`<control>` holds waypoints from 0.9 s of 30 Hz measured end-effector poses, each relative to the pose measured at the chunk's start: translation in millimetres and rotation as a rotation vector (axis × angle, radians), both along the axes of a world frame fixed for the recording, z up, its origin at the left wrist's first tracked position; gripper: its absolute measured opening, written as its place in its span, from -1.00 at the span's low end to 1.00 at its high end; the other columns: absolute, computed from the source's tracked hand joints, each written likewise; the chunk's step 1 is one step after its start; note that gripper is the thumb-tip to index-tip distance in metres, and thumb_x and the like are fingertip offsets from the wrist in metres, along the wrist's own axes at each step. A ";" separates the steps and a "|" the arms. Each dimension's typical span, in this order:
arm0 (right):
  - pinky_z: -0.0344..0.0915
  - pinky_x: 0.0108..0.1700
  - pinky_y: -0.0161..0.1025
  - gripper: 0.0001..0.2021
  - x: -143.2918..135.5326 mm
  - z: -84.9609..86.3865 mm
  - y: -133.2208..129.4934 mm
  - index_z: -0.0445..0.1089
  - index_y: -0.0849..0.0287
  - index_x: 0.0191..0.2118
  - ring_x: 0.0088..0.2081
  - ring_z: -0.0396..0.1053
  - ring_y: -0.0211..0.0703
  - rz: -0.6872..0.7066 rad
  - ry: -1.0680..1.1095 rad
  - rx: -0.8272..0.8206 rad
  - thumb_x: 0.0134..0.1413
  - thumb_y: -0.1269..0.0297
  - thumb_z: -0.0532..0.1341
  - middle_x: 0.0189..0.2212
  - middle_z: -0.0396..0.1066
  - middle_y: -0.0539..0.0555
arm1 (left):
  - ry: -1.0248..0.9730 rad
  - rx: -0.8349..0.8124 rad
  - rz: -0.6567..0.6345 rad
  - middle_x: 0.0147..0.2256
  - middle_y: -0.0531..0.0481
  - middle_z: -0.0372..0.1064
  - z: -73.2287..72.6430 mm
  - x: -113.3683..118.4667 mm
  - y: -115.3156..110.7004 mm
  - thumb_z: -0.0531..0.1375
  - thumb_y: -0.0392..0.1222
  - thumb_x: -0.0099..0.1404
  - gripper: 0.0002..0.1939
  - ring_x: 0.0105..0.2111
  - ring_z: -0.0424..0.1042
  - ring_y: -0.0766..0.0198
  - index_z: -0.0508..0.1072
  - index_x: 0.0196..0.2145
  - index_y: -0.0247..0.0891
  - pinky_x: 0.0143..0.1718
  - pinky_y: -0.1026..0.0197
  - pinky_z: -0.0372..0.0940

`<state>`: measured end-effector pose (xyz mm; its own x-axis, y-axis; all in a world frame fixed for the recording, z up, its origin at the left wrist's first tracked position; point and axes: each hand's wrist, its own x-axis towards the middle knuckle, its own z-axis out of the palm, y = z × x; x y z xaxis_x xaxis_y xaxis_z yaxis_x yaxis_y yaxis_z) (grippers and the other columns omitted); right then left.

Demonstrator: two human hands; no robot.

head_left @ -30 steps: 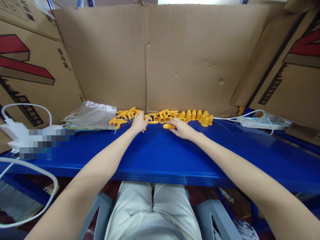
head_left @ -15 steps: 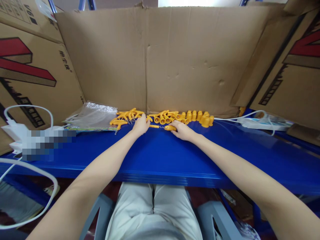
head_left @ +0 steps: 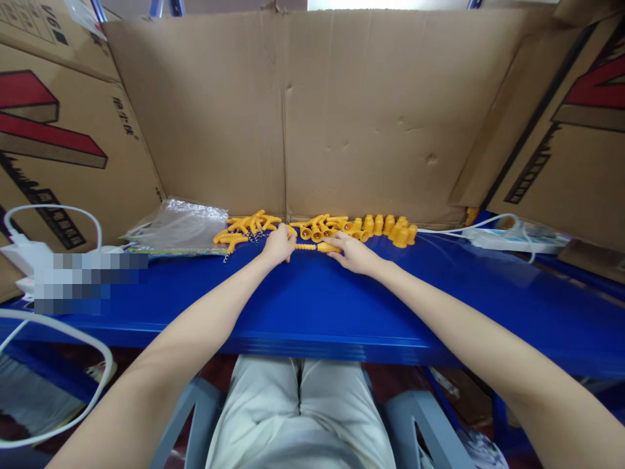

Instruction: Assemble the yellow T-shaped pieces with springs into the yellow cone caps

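Note:
My left hand (head_left: 278, 243) is closed around the handle of a yellow corkscrew. The corkscrew's ridged yellow shaft (head_left: 306, 247) sticks out to the right from my fingers. My right hand (head_left: 355, 254) pinches a yellow sleeve (head_left: 326, 247) in line with the shaft. Only a short dark gap shows between the two pieces, and most of the metal spiral is hidden. Left of my left hand lie several yellow corkscrews (head_left: 234, 240) with bare metal spirals. Behind my right hand are several bell-shaped yellow sleeves (head_left: 379, 225), some standing, some lying with openings towards me.
A blue shelf (head_left: 312, 306) forms the work surface, backed by a tall cardboard panel (head_left: 361, 117). Clear plastic bags (head_left: 183, 221) lie at left, near a white charger (head_left: 34, 260) with a cable. At right rests a white power strip (head_left: 517, 241).
The sleeve in my right hand has come up against the shaft, covering the spiral that showed between them. My left hand has shifted slightly right and its handle has turned.

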<state>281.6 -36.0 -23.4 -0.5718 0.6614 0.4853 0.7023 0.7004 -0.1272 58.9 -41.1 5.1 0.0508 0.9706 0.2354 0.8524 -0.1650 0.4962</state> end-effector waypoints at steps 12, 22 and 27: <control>0.27 0.14 0.10 -0.53 13.9 -1.5 16.1 0.36 0.22 0.13 -0.01 0.38 0.02 0.061 0.202 -0.169 0.06 0.36 0.26 -0.06 0.38 0.24 | 0.168 0.182 -0.374 -0.54 0.07 0.39 -2.3 -11.5 10.1 0.24 -0.18 0.05 -0.81 -0.50 0.35 0.28 0.52 -0.34 -0.26 -0.42 0.26 0.15; 0.46 -0.23 -0.29 -0.71 23.0 16.7 0.9 0.39 0.24 -0.23 -0.37 0.51 -0.24 0.053 0.687 -0.755 -0.04 0.21 0.40 -0.29 0.47 0.11 | 0.038 0.200 -0.360 -0.67 0.18 0.18 -0.2 -17.6 12.2 0.26 -0.17 -0.01 -0.80 -0.61 0.17 0.37 0.51 -0.37 -0.28 -0.49 0.28 0.01; 0.20 -0.66 -0.45 -0.58 16.3 25.4 -10.3 0.35 0.29 -0.46 -0.68 0.31 -0.38 -0.007 0.675 -0.924 0.19 -0.02 0.20 -0.56 0.46 0.12 | 0.025 0.230 -0.427 -0.68 0.20 0.17 -1.6 -19.9 13.4 0.24 -0.16 0.01 -0.81 -0.62 0.16 0.39 0.49 -0.38 -0.27 -0.49 0.29 0.01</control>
